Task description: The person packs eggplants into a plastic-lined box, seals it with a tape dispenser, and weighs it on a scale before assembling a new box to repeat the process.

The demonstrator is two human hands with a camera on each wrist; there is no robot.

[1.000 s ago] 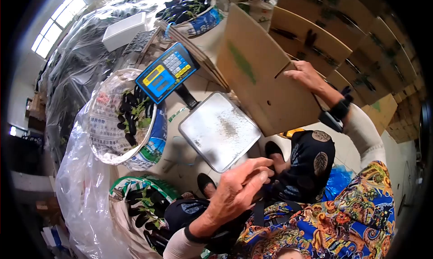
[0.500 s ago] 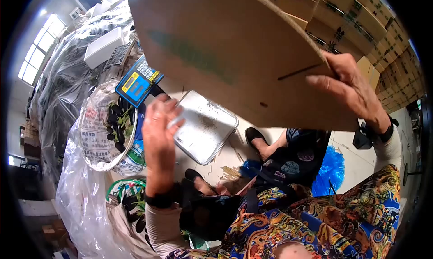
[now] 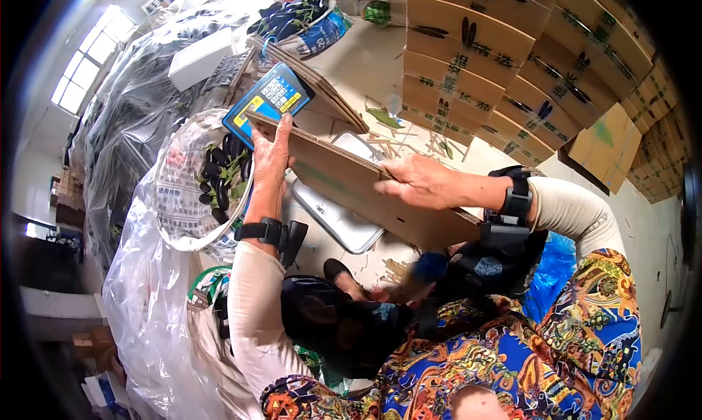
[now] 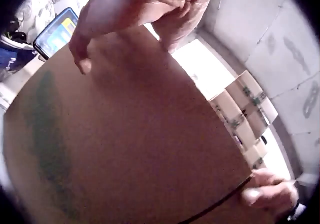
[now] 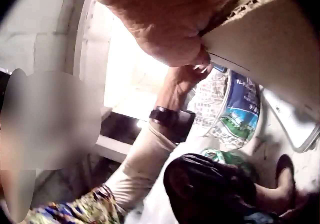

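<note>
A flattened cardboard box [image 3: 347,190] is held tilted above the scale's metal platform [image 3: 329,219], covering part of it. My left hand [image 3: 272,155] grips its far left corner beside the scale's blue keypad display [image 3: 274,98]. My right hand [image 3: 424,182] holds the upper edge, fingers over the front face. In the left wrist view, a green mark [image 4: 47,134] shows on the cardboard, with the thumb of the left hand [image 4: 145,9] on the same face. The right wrist view shows the corrugated edge close to the right hand [image 5: 172,26].
A lined basket [image 3: 167,201] of eggplants stands left of the scale, with another eggplant basket [image 3: 333,36] at the back. Printed cartons [image 3: 468,43] are stacked at the right. Folded cardboard [image 3: 329,91] leans behind the scale. Plastic sheeting [image 3: 139,296] lies along the left; scraps litter the floor.
The cardboard was raised in the right hand alone, then swung down and left over the scale. My left hand has moved up from near my lap and taken hold of its left corner.
</note>
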